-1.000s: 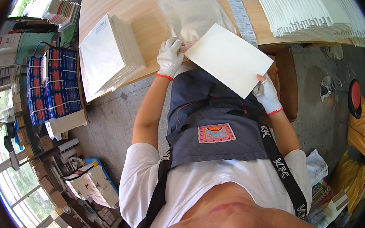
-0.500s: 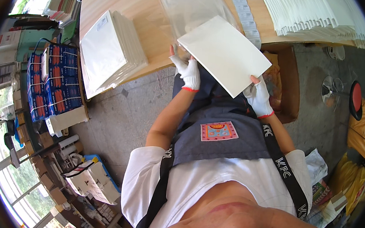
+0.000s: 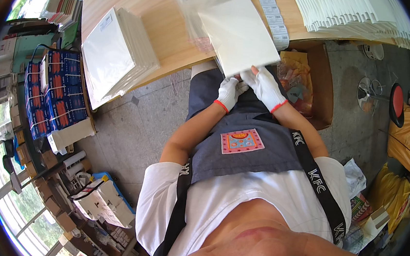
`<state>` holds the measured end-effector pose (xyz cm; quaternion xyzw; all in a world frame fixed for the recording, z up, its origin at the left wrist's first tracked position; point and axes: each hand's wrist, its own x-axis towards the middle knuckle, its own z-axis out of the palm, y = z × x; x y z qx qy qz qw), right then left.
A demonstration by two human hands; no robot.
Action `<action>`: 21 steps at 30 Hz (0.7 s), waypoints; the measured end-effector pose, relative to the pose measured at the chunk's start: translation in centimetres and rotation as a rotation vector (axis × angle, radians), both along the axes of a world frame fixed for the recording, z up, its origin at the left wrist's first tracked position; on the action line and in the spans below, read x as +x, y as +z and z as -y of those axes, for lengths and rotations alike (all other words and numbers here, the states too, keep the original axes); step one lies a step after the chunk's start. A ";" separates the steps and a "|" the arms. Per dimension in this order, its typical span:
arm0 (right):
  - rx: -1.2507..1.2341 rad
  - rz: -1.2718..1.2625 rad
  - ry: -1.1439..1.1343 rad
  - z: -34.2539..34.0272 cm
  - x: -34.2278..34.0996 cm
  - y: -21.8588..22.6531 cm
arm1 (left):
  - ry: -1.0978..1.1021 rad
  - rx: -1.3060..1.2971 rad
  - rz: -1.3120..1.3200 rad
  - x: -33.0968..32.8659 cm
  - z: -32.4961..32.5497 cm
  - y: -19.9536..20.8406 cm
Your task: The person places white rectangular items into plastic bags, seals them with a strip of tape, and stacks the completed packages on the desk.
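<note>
A flat white rectangular pad [image 3: 240, 36] lies at a slant over the table's near edge, its far end over the clear plastic sleeves [image 3: 189, 4]. My right hand [image 3: 265, 88], in a white fingerless glove with a red cuff, grips the pad's near edge with the thumb on top. My left hand [image 3: 230, 91], gloved the same way, is closed at the near left corner of the pad, close beside the right. Its fingertips are partly hidden under the edge. I cannot tell whether part of the pad is inside a sleeve.
On the table [image 3: 173, 47] at left stands a stack of white sleeved pads [image 3: 111, 51]. A strip of labels [image 3: 272, 17] runs beside the sleeves. More white sheets [image 3: 346, 13] are piled at far right. Below the table sits a cardboard box [image 3: 323, 84]; a stool [image 3: 397, 105] stands further right.
The pad has moved away from me and turned steeper, onto the sleeves. My left hand has come from its left side to the near edge; my right hand has shifted left beside it.
</note>
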<state>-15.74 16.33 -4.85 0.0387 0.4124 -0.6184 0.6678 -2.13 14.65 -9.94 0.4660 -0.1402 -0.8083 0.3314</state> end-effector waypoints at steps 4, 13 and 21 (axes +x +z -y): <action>-0.074 0.303 -0.055 1.3 0.2 -0.6 | 0.058 0.018 -0.026 -0.2 1.5 1.8; -0.620 -2.055 0.690 5.4 -2.2 4.6 | -0.069 -0.212 0.309 5.4 3.7 4.2; -0.742 -1.978 0.840 6.7 -1.1 4.3 | -0.334 -0.254 0.402 7.7 4.1 4.5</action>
